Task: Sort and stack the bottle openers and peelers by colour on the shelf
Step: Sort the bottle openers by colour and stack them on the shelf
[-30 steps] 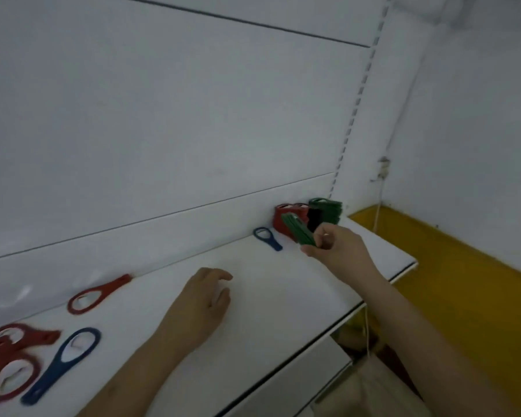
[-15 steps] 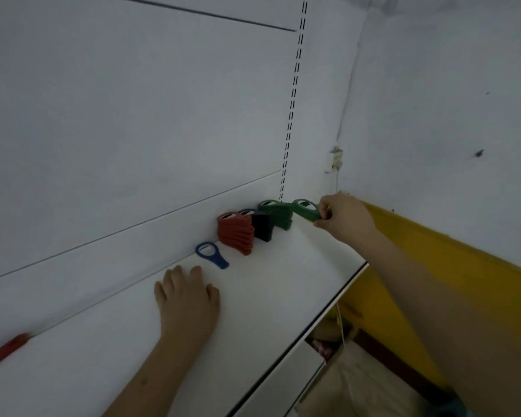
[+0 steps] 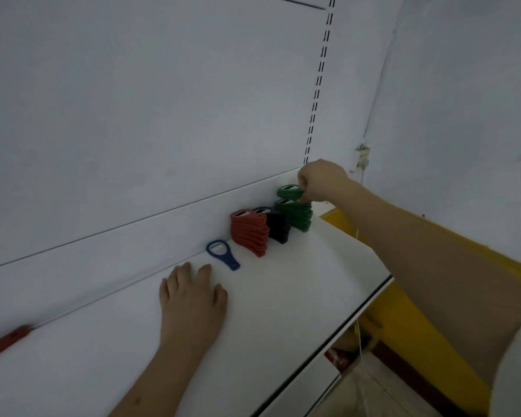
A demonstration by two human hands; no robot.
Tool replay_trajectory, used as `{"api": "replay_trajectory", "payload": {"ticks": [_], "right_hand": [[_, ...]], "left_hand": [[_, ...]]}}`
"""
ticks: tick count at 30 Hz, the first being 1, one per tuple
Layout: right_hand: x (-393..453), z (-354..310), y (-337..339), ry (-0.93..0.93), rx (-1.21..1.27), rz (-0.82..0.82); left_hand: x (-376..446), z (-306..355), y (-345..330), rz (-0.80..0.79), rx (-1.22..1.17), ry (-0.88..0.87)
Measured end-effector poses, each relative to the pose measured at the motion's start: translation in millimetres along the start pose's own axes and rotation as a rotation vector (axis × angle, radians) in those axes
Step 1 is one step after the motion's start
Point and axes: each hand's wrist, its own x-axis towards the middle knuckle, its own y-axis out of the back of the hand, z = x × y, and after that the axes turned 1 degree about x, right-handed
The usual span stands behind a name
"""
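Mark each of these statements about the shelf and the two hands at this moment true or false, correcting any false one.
1. The right hand holds a green opener just above the green stack. True.
2. The left hand grips the blue opener. False: it rests flat on the shelf, apart from that opener.
3. The dark stack stands between the red stack and the green one. True.
4. The blue opener lies on top of the red stack. False: it lies alone on the shelf, left of it.
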Motion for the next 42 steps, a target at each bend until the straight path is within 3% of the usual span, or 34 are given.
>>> {"api": "replay_trajectory", "payload": {"ticks": [7, 21, 29, 33, 38, 40, 42], "right_hand": [[14.1, -13.5, -4.7, 0.027, -0.127, -0.048], [2.9, -25.7, 2.4, 0.011, -0.061, -0.128], [-5.3, -27.0, 23.4, -0.091, -0.009, -0.208], [-18.9, -29.6, 50.3, -0.110, 0.029, -0.031], [-66.5, -86.3, 71.3, 0.024, 0.570, 0.478], [-86.4, -125.6, 66.9, 0.185, 0.744, 0.529], [-101.7, -168.0, 56.5, 0.351, 0.872, 0.470]], "left_hand": [[0.8, -0.1, -1.1, 0.021, -0.005, 0.028], [0.5, 1.4, 0.7, -0.002, 0.025, 0.036], [1.8, 1.5, 1.1, -0.011, 0.004, 0.038], [0.3, 2.9, 4.7, -0.022, -0.011, 0.030], [-5.1, -1.3, 25.7, -0.252, 0.014, -0.057], [-19.3, -12.9, 44.0, -0.279, -0.012, -0.127], [-40.9, -32.2, 62.5, -0.254, -0.046, -0.181]]}}
